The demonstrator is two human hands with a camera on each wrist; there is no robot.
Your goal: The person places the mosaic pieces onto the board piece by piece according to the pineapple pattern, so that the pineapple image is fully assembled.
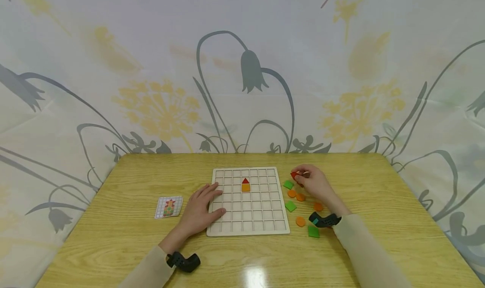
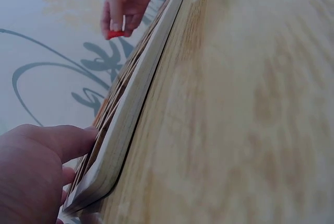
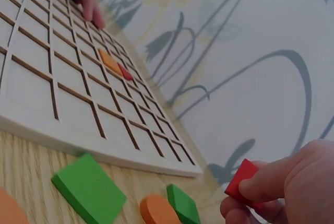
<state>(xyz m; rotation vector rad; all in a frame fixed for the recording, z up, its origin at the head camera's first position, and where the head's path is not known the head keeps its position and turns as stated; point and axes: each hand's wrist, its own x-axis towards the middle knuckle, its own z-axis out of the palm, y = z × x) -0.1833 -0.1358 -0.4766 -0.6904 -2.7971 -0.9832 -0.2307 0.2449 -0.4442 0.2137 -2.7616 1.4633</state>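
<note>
One red piece point(image 3: 244, 173) is in the right hand point(image 1: 313, 182), its fingers pinched on it, to the right of the board point(image 1: 248, 234). The left hand point(image 1: 199, 212) rests on the board's left side, fingers spread, holding nothing. An orange square point(image 1: 246, 188) and red triangle point(image 1: 245, 181) sit in the board. A card point(image 1: 169, 207) lies left.

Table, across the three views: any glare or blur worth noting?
Head view: a bright glare patch on the table, at the bottom edge, below the board; left wrist view: its grain looks soft, smeared toward the right; right wrist view: no bright glare, and the nearest green tile has clear edges.
</note>
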